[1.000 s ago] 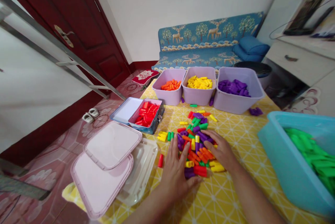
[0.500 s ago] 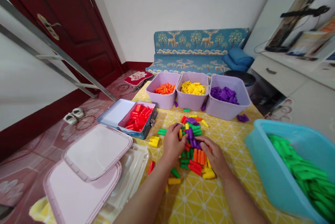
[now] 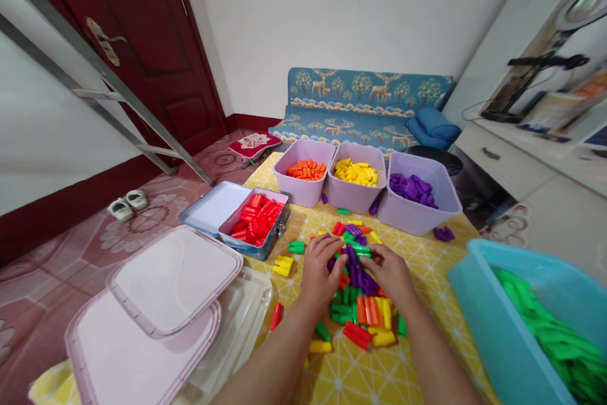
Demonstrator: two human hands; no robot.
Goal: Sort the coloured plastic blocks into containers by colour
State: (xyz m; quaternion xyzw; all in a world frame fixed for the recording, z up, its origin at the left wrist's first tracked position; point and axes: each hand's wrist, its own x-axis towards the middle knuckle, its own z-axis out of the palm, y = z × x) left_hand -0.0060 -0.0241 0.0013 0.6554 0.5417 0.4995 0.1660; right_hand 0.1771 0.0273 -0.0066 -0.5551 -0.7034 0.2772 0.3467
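Observation:
My left hand (image 3: 320, 271) and my right hand (image 3: 389, 273) sit close together, fingers curled down onto a loose pile of plastic pegs (image 3: 353, 288) in red, orange, yellow, green and purple. The pile lies on a yellow patterned tablecloth (image 3: 341, 380). My fingers hide its middle, so I cannot tell whether either hand holds a peg. Stray pegs lie around it: a red one (image 3: 275, 316) left of my left wrist, and a yellow pair (image 3: 283, 265) beyond that hand.
Lilac bins hold orange (image 3: 303, 193), yellow (image 3: 348, 198) and purple pegs (image 3: 411, 189). A metal tin (image 3: 253, 225) holds red pegs. On the right, a turquoise tub (image 3: 493, 335) holds green pegs. Pale lids (image 3: 173, 280) lie at the left edge.
My hands have drawn in from either side of the pile to its far part, closer together. The pile has spread toward me, and the view has swung and levelled.

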